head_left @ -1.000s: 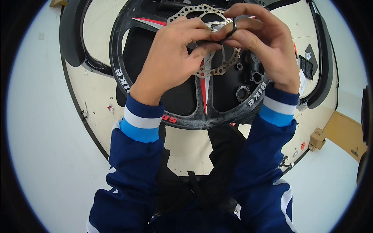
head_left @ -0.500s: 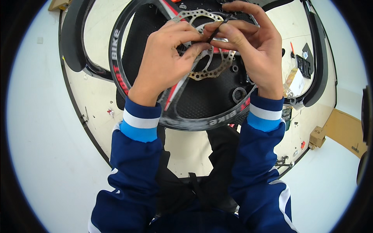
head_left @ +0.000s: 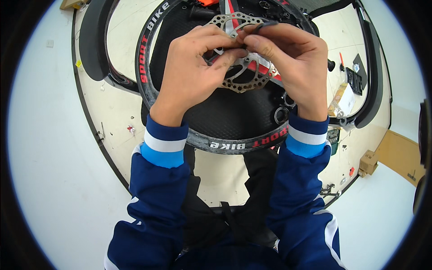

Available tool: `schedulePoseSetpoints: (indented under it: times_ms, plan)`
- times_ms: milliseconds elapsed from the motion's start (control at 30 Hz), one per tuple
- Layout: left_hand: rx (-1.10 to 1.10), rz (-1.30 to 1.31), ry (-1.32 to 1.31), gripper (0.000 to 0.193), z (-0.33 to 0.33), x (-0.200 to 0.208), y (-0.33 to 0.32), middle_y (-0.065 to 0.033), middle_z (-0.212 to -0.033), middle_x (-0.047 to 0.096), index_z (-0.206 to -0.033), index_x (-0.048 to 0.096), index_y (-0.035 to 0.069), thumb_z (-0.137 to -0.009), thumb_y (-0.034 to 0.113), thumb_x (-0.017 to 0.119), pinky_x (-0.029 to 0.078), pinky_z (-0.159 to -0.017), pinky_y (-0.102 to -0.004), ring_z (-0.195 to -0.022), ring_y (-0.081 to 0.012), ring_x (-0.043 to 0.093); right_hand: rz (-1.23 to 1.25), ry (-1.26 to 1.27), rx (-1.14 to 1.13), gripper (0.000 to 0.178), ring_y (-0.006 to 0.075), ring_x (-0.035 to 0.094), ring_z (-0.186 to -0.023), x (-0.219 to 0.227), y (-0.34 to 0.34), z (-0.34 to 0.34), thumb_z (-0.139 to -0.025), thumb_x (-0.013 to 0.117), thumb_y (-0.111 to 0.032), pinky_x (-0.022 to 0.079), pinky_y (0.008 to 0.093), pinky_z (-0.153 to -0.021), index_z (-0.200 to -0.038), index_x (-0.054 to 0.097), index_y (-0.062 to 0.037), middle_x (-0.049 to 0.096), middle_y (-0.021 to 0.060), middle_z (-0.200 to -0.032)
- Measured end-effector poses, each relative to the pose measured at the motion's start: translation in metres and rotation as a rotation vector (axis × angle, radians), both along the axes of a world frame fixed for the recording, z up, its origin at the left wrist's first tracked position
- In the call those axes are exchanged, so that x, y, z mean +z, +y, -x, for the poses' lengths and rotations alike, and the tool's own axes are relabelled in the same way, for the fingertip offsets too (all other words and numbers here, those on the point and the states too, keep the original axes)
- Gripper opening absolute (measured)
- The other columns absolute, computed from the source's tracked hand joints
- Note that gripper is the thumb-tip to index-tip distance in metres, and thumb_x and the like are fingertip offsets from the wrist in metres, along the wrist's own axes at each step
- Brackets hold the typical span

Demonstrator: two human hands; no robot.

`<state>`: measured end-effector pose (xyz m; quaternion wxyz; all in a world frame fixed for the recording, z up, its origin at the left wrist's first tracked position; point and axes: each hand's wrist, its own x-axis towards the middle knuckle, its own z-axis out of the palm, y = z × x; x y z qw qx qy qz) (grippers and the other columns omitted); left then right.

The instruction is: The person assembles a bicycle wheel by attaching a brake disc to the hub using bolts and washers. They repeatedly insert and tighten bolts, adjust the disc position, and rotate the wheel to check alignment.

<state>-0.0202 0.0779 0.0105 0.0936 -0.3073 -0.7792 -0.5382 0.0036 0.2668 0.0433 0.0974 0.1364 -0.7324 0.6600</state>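
Observation:
A bicycle wheel (head_left: 209, 140) with a black rim and red-and-white spokes lies flat before me on a black textured seat. At its hub sits a silver perforated brake disc (head_left: 243, 85). Over the disc, my right hand (head_left: 294, 56) is closed, thumb and fingers pinching a thin black hex key (head_left: 266, 25), whose outer end is blurred. My left hand (head_left: 198, 67) meets it from the left, thumb and forefinger pinched together just above the disc. Whatever those left fingertips hold is too small and covered to make out.
Black chair armrests curve on the left (head_left: 93, 42) and the right (head_left: 373, 99). Metal rings (head_left: 281, 115) lie by the rim near my right wrist. On the floor at right are a black tool case (head_left: 353, 81) and a cardboard box (head_left: 369, 162).
The wheel with its disc has turned clockwise. My right fingers have curled in, and the hex key has swung from steeply tilted to nearly level. My left hand has hardly moved.

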Motion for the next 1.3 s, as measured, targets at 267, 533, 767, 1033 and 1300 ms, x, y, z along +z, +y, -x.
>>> schedulePoseSetpoints:
  times_ms: [267, 533, 767, 1033, 1300]
  plan:
    - [-0.02, -0.065, -0.013, 0.015, 0.001, 0.004, 0.01, -0.0072, -0.09, 0.07, -0.098, 0.075, -0.002, -0.084, 0.003, 0.076, 0.051, -0.071, -0.0259, -0.08, -0.016, 0.067, -0.071, 0.04, -0.1, 0.018, 0.0167, 0.073, -0.084, 0.009, 0.003, -0.004, -0.087, 0.075, -0.003, 0.058, 0.0263, -0.078, -0.102, 0.073, 0.0061, 0.075, 0.0129, -0.091]
    - [-0.007, -0.016, -0.058, 0.014, 0.001, 0.0, 0.015, -0.008, -0.091, 0.071, -0.098, 0.075, -0.002, -0.084, 0.003, 0.076, 0.052, -0.073, -0.0263, -0.082, -0.0171, 0.068, -0.062, 0.015, -0.102, 0.018, 0.0167, 0.073, -0.083, 0.003, 0.006, -0.003, -0.087, 0.075, -0.004, 0.059, 0.0262, -0.077, -0.101, 0.073, 0.0062, 0.075, 0.0129, -0.09]
    - [0.053, 0.022, -0.033, 0.015, -0.002, 0.004, 0.016, -0.0066, -0.083, 0.07, -0.093, 0.078, 0.004, -0.078, 0.007, 0.076, 0.048, -0.057, -0.0278, -0.067, -0.0187, 0.065, -0.186, 0.069, -0.145, 0.02, 0.0159, 0.073, -0.08, 0.004, 0.006, -0.007, -0.082, 0.079, -0.004, 0.059, 0.027, -0.076, -0.1, 0.074, 0.004, 0.075, 0.0107, -0.087]
    - [0.028, -0.152, 0.043, 0.014, 0.003, -0.008, 0.022, -0.0085, -0.083, 0.072, -0.091, 0.077, 0.003, -0.078, 0.007, 0.077, 0.051, -0.06, -0.0281, -0.067, -0.021, 0.066, -0.1, 0.072, -0.102, 0.022, 0.0142, 0.072, -0.082, -0.005, 0.001, -0.003, -0.082, 0.08, -0.009, 0.058, 0.0254, -0.076, -0.101, 0.076, 0.0003, 0.075, 0.0082, -0.089]
    - [0.075, -0.051, 0.029, 0.014, 0.002, -0.005, 0.019, -0.0103, -0.081, 0.071, -0.09, 0.077, 0.002, -0.077, 0.007, 0.078, 0.052, -0.065, -0.0306, -0.072, -0.0235, 0.066, -0.186, 0.059, -0.137, 0.02, 0.0203, 0.073, -0.09, -0.012, 0.009, -0.001, -0.084, 0.078, -0.004, 0.059, 0.0313, -0.085, -0.102, 0.073, 0.003, 0.074, 0.0161, -0.101]
